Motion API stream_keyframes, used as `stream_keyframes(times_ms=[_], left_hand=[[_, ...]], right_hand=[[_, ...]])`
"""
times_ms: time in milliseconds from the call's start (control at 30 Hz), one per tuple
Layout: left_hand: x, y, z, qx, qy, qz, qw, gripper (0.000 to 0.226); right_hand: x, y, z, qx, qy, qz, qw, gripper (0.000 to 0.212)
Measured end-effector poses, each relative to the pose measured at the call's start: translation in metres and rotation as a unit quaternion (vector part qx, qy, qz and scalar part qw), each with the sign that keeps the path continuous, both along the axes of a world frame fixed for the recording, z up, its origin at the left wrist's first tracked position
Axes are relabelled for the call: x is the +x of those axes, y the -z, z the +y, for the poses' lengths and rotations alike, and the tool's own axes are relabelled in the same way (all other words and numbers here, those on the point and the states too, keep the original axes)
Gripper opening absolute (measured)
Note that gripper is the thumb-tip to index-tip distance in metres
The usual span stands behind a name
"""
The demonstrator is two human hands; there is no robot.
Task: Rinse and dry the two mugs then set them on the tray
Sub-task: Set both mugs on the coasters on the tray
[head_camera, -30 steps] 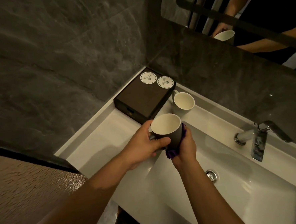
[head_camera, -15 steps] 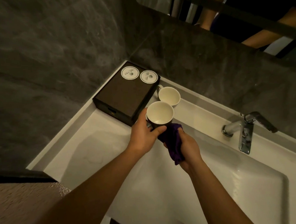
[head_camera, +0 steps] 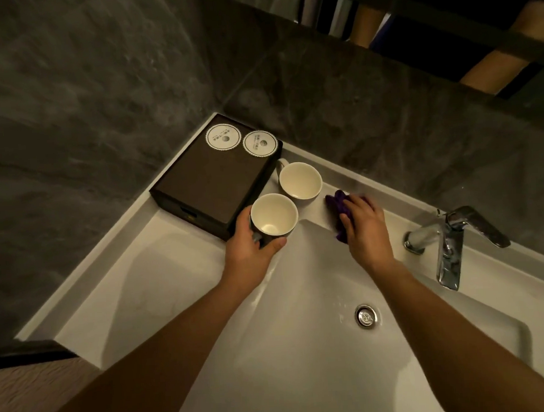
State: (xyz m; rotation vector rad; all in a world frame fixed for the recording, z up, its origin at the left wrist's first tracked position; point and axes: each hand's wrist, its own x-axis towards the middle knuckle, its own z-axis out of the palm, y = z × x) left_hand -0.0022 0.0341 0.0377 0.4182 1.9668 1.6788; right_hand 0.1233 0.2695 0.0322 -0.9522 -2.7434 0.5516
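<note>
My left hand grips a dark mug with a white inside, upright at the near right corner of the dark brown tray box. A second mug, white inside, stands on the counter just behind it, beside the box. My right hand rests on a crumpled purple cloth on the counter ledge to the right of the mugs. I cannot tell whether the held mug rests on the counter.
Two round white paper coasters lie on the far end of the box. The white basin with its drain lies below my arms. A chrome faucet stands at the right. Dark stone walls close the corner.
My right hand left the mug and carried the purple cloth rightward onto the ledge. My left hand keeps the mug, now lower beside the box.
</note>
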Motion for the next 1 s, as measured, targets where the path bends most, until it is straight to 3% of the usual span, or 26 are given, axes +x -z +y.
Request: stream_keyframes(times_ms=[167, 233, 333, 433, 567, 667, 800, 900, 1000], left_hand=[[-0.001, 0.004, 0.002, -0.012, -0.004, 0.005, 1.000, 0.089], [-0.002, 0.004, 0.002, -0.030, -0.007, 0.018, 0.999, 0.092], [0.000, -0.003, -0.003, -0.052, -0.007, 0.028, 0.998, 0.097], [0.006, -0.012, -0.014, -0.108, 0.000, 0.093, 0.990, 0.099], [0.013, -0.016, -0.041, -0.156, 0.010, 0.131, 0.979, 0.095], [0.014, -0.007, -0.077, -0.192, 0.002, 0.160, 0.968, 0.069], [-0.016, 0.014, -0.126, -0.295, 0.001, 0.244, 0.924, 0.044], [-0.048, 0.029, -0.146, -0.390, 0.032, 0.306, 0.868, 0.052], [-0.064, 0.042, -0.157, -0.444, 0.082, 0.337, 0.826, 0.071]], right_hand=[[-0.003, 0.015, 0.025, 0.093, -0.087, -0.135, 0.983, 0.051], [0.001, 0.023, 0.026, 0.099, -0.096, -0.197, 0.971, 0.060], [0.005, 0.028, 0.020, 0.075, -0.085, -0.216, 0.970, 0.068], [0.000, 0.015, 0.003, 0.079, -0.044, -0.159, 0.983, 0.062], [0.001, -0.004, -0.060, 0.068, 0.068, 0.028, 0.995, 0.041], [-0.002, -0.014, -0.125, -0.076, 0.099, 0.142, 0.982, 0.010], [-0.025, -0.021, -0.198, -0.268, 0.180, 0.181, 0.929, 0.025], [-0.057, -0.022, -0.229, -0.334, 0.260, 0.203, 0.883, 0.037], [-0.084, -0.023, -0.234, -0.343, 0.338, 0.228, 0.846, 0.042]])
